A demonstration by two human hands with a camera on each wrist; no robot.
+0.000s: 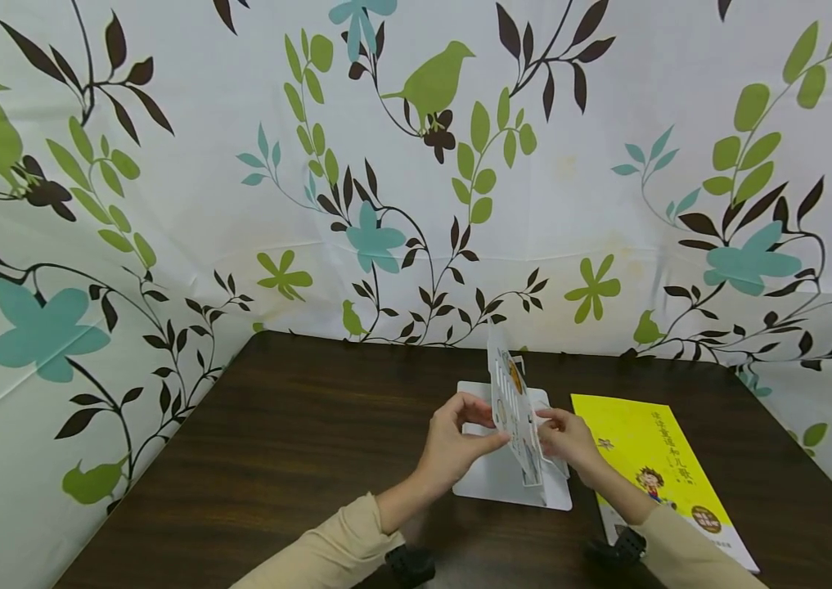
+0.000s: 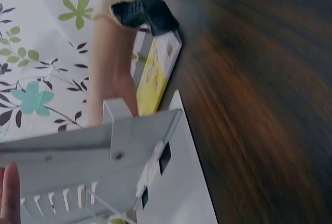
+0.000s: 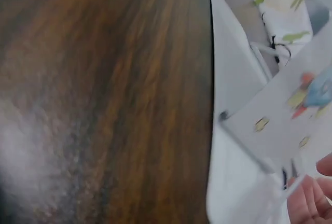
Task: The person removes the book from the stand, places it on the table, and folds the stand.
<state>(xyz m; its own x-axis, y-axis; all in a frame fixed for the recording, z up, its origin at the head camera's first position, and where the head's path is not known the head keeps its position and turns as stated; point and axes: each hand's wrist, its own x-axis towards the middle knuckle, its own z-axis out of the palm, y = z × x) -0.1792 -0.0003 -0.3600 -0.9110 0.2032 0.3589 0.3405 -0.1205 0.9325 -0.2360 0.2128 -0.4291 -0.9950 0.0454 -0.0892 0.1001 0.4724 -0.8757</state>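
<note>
A white book stand [image 1: 514, 409] is on the dark table, its slotted panel raised nearly upright over a flat base plate [image 1: 485, 483]. My left hand [image 1: 452, 442] holds the panel's left side, with the thumb near its lower front. On the other side, my right hand [image 1: 570, 442] has its fingers curled at the stand's support, partly hidden by the panel. Colourful pictures show on the panel [image 3: 290, 110] in the right wrist view. The left wrist view shows a clip [image 2: 118, 117] and slots in the panel, plus dark rectangles near its hinge.
A yellow book [image 1: 651, 458] with a cartoon child on its cover lies to the right of the stand, partly under the right forearm. Behind the table [image 1: 298, 425] hangs a white cloth [image 1: 533, 180] printed with leaves, flowers and birds.
</note>
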